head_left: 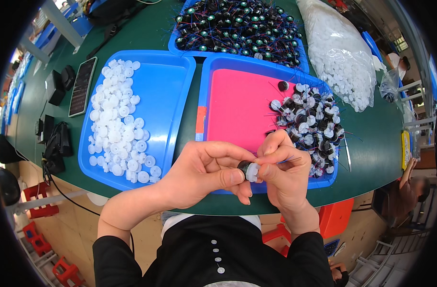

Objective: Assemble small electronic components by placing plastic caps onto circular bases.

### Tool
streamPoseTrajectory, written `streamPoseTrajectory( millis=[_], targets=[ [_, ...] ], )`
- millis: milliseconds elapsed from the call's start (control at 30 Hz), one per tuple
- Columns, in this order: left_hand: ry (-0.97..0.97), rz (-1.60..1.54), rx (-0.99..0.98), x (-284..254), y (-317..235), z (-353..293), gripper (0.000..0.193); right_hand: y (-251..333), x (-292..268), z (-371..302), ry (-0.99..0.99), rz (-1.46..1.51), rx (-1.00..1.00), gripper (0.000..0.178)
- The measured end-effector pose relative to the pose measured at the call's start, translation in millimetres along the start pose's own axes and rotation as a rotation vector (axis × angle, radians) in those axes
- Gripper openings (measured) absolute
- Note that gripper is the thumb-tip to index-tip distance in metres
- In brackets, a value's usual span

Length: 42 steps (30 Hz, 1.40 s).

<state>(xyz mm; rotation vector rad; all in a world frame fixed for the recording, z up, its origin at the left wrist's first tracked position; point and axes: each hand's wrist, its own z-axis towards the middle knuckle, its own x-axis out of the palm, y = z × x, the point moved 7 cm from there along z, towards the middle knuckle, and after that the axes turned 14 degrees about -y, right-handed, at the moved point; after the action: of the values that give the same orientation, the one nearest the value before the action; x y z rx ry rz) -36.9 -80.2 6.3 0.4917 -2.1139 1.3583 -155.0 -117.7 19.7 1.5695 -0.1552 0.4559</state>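
Note:
In front of my body, above the near edge of the right blue tray (208,86), my hands meet at one small part. Thumb and fingers of my left hand (194,167) are closed around a small black cylinder (245,166). A translucent white plastic cap (253,172) sits against its right-hand end. My right hand (289,174) pinches at that cap with thumb and fingers, and thin wires stick out by its fingertips. Pink sheet (237,105) lines the right tray, where a heap of black cylinders with white caps (309,119) lies along the right side.
Loose white caps (118,115) fill much of the left blue tray (168,91). Behind, another tray holds wired black cylinders (237,28). A clear bag of white caps (340,57) lies at the far right. A phone-like device (82,86) and black cables (58,146) lie at the left.

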Motion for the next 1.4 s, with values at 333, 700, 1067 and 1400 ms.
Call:
streamPoseTrajectory(
  millis=[333, 700, 1067, 1400],
  targets=[
    [-0.051, 0.095, 0.074, 1, -8, -2, 0.031, 35, 9, -4, 0.057, -0.537, -0.583, 0.015],
    [-0.051, 0.261, 0.177, 1, -16, -6, 0.034, 51, 21, -14, 0.144, -0.646, -0.875, 0.023],
    [0.003, 0.205, 0.213, 2, -16, -6, 0.038, 50, 23, -19, 0.194, -0.556, -0.936, 0.036],
    [0.059, 0.027, 0.191, 11, -20, -8, 0.067, 27, 29, -4, 0.401, -0.54, -0.578, 0.044]
  ],
)
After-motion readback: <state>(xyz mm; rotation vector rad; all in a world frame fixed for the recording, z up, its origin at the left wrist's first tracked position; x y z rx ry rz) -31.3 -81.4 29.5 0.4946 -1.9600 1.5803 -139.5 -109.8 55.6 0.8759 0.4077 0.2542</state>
